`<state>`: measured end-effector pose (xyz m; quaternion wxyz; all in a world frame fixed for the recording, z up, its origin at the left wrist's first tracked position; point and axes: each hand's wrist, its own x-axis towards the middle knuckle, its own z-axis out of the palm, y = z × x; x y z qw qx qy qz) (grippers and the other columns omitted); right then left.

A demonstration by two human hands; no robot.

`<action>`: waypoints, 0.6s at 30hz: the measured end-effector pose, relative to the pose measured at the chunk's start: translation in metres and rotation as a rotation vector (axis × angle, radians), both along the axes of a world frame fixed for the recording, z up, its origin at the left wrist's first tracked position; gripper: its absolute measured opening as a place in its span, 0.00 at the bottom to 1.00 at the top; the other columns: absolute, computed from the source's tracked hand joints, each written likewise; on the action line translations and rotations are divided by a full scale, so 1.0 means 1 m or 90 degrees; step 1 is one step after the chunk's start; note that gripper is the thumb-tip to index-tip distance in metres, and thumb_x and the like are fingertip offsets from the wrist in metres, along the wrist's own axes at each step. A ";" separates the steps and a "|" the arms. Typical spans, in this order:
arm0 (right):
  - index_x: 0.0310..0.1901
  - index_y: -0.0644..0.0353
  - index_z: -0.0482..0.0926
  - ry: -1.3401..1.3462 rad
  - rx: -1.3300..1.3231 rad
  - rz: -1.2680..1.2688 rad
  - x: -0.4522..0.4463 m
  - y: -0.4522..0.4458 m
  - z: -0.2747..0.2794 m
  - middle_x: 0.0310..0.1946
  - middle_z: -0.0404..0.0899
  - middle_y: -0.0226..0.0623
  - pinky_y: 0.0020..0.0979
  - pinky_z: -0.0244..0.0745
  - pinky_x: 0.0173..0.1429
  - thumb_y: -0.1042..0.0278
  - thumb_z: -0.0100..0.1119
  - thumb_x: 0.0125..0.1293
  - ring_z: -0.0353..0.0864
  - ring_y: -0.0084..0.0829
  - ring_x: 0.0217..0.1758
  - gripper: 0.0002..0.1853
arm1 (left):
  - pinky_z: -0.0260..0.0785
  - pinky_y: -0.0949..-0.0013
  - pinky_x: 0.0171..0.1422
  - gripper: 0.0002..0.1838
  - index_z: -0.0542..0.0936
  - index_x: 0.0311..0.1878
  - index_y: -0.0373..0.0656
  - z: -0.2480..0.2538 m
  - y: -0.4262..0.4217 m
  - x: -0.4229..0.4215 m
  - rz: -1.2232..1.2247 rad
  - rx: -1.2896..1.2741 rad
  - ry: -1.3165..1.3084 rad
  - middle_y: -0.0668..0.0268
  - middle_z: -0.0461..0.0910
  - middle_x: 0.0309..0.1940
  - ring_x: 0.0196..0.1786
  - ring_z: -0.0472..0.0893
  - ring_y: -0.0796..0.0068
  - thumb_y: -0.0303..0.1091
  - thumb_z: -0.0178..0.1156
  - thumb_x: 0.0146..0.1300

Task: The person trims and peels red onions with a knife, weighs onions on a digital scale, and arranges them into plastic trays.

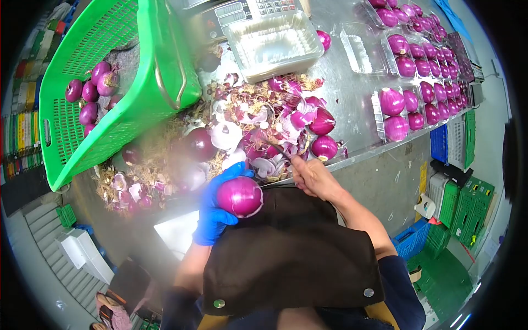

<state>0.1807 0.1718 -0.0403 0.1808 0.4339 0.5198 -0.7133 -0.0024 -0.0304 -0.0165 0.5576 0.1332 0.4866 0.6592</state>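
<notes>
My left hand (210, 209), in a blue glove, is closed around a peeled red onion (239, 197) in front of my dark apron (291, 258). A pale edge of skin shows along the onion's right side. My bare right hand (312, 176) grips a small knife (281, 149), its dark blade pointing up and left over the peelings. Beneath the knife lies a heap of onion skins and dry roots (258, 110). Two red onions, one still pointed (322, 121) and one rounder (324, 147), rest just beyond my right hand.
A green basket (190, 82) with several red onions (89, 91) tilts at the left. Stacked clear trays (275, 69) sit on a scale (231, 14). Along the right of the metal table (352, 121) stand packed onion trays (391, 113) and an empty tray (363, 52).
</notes>
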 end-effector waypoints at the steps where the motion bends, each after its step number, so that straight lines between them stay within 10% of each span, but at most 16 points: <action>1: 0.25 0.63 0.77 0.070 0.080 0.012 0.000 -0.005 -0.003 0.18 0.72 0.32 0.32 0.70 0.30 0.37 0.46 0.75 0.72 0.26 0.23 0.33 | 0.67 0.55 0.74 0.56 0.66 0.71 0.32 0.002 0.002 0.000 0.038 -0.011 -0.022 0.52 0.69 0.70 0.70 0.72 0.58 0.37 0.79 0.33; 9: 0.53 0.56 0.80 0.460 0.501 0.022 -0.062 -0.011 0.052 0.35 0.78 0.39 0.37 0.73 0.39 0.56 0.72 0.59 0.81 0.38 0.36 0.23 | 0.66 0.59 0.74 0.49 0.63 0.72 0.34 0.011 0.005 -0.008 0.109 -0.061 -0.125 0.56 0.69 0.69 0.69 0.73 0.61 0.42 0.75 0.48; 18: 0.51 0.56 0.80 0.470 0.706 0.316 -0.065 0.001 0.050 0.35 0.77 0.35 0.37 0.76 0.33 0.63 0.73 0.52 0.82 0.36 0.32 0.24 | 0.69 0.63 0.69 0.39 0.71 0.68 0.39 0.020 0.021 0.003 0.049 -0.175 -0.012 0.60 0.76 0.61 0.63 0.76 0.67 0.29 0.71 0.49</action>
